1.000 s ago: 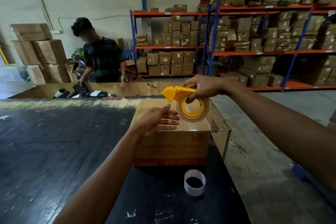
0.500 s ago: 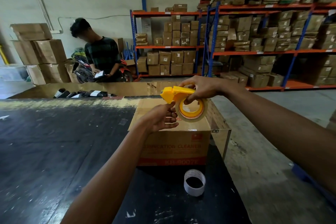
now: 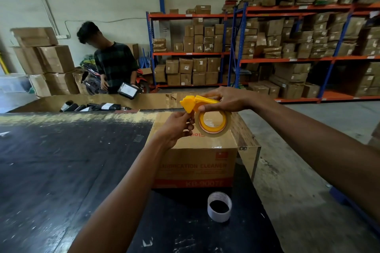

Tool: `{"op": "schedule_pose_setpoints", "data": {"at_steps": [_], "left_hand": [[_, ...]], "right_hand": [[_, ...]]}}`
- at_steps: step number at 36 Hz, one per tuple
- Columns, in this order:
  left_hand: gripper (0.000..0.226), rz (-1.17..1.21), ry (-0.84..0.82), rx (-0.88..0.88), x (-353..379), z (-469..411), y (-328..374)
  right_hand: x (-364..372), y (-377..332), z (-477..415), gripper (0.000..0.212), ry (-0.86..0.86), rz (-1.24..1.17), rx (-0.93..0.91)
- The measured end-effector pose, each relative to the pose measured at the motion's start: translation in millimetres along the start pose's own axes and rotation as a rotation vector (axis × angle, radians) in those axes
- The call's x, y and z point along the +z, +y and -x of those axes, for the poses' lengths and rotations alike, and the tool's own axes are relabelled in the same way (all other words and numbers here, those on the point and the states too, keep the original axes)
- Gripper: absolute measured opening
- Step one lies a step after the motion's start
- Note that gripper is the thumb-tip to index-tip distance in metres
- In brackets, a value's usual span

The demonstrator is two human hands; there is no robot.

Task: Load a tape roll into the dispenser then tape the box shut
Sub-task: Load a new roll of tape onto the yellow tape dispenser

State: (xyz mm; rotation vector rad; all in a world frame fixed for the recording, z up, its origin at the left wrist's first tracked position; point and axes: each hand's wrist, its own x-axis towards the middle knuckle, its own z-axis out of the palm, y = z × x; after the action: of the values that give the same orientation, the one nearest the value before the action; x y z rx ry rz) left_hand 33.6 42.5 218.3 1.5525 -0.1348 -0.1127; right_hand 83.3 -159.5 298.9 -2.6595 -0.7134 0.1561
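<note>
A brown cardboard box (image 3: pixel 195 162) with its top flaps down stands near the right edge of the black table (image 3: pixel 61 170). Above it my right hand (image 3: pixel 224 99) grips the yellow tape dispenser (image 3: pixel 195 103), with a clear tape roll (image 3: pixel 212 123) on its yellow hub. My left hand (image 3: pixel 176 127) pinches at the tape just below the dispenser's head. An empty white tape core (image 3: pixel 219 209) stands on the table in front of the box.
A large open carton (image 3: pixel 144 101) of black parcels lies behind the table, where a person (image 3: pixel 115 61) in a dark shirt handles a parcel. Shelves (image 3: pixel 267 55) stacked with boxes line the back wall. Concrete floor (image 3: pixel 298 170) lies to the right.
My left hand rose off the box top to the tape under the dispenser's head and pinched it. The person at the back straightened up holding a parcel.
</note>
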Motion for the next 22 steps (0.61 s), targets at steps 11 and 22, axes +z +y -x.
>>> {"op": "schedule_pose_setpoints", "data": {"at_steps": [11,22], "left_hand": [[0.025,-0.015,-0.077,0.131,-5.7,3.9,-4.3],[0.026,0.034,-0.126,0.18,-12.3,-2.1,-8.9]], "right_hand": [[1.8,-1.3,5.9,0.101,-0.016,0.088,0.039],[-3.7,2.8,14.8,0.07,-0.026,-0.023,0.047]]}}
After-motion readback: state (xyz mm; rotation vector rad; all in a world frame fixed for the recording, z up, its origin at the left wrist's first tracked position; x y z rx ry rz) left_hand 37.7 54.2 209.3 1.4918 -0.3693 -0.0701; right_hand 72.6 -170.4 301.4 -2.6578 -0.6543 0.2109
